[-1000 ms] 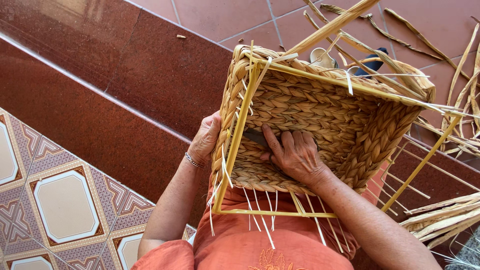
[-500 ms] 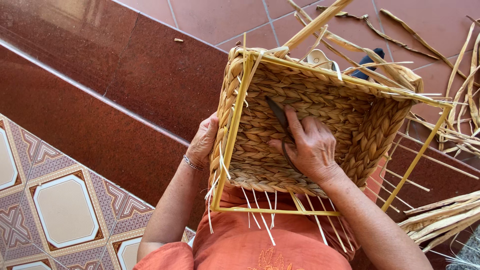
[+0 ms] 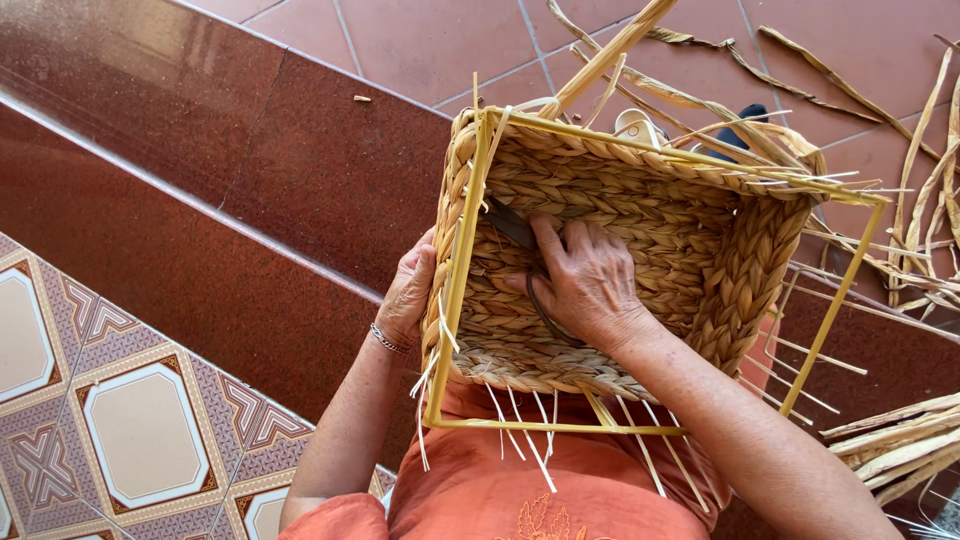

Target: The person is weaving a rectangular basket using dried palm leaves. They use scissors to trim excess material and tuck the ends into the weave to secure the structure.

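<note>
A square woven straw basket [image 3: 700, 230] on a yellow wire frame [image 3: 458, 290] rests on my lap, its opening turned toward me. My left hand [image 3: 410, 290] grips the outside of its left wall. My right hand [image 3: 590, 285] is inside the basket and holds dark scissors [image 3: 512, 226]. The blades point up and left toward the inner left corner. The handle loop [image 3: 540, 312] shows under my palm. Loose straw ends stick out from the basket's lower edge.
Dried straw strips [image 3: 900, 160] lie on the red tiled floor to the right, with more bundles [image 3: 890, 450] at lower right. A polished red-brown step [image 3: 200, 200] runs diagonally on the left, and patterned tiles [image 3: 120, 420] lie below it. A bracelet [image 3: 388, 342] is on my left wrist.
My right hand has slid left inside the basket, bringing the scissors closer to the left wall. My left hand keeps its grip on the outside.
</note>
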`<action>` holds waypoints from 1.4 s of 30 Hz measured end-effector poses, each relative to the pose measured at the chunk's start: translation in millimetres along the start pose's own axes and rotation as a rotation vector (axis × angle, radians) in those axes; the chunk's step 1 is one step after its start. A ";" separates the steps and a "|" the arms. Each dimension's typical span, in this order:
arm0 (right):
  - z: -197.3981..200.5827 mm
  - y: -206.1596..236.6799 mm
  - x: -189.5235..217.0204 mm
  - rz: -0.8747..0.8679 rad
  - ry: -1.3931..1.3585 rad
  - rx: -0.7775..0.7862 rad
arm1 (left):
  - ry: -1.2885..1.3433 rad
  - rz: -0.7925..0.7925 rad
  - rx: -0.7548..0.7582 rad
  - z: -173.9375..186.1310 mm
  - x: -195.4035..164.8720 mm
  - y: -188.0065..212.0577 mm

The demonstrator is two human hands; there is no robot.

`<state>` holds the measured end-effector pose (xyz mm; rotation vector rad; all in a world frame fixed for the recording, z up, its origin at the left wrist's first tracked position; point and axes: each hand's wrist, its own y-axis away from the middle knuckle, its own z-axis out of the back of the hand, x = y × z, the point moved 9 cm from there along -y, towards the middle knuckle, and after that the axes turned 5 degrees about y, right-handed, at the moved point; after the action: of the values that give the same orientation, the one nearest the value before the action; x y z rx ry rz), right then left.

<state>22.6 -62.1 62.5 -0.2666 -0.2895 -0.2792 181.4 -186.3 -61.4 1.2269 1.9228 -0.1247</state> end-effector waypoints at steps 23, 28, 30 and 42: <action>-0.8 38.8 -41.8 -0.058 -0.071 0.117 | 0.012 0.011 -0.016 2.9 6.8 -3.6; 3.9 36.6 -49.7 -0.084 0.067 0.041 | 0.001 -0.002 -0.004 -0.5 3.2 -2.8; 2.6 31.1 -45.9 -0.051 0.090 0.028 | -0.009 0.000 0.003 -1.6 2.7 -2.4; -2.5 12.2 -24.2 0.040 0.088 0.041 | -0.007 0.010 -0.012 0.4 4.7 -3.4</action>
<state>4.7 -45.9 49.9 -0.2188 -0.2030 -0.2449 178.1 -185.0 -66.0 1.2262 1.9087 -0.1119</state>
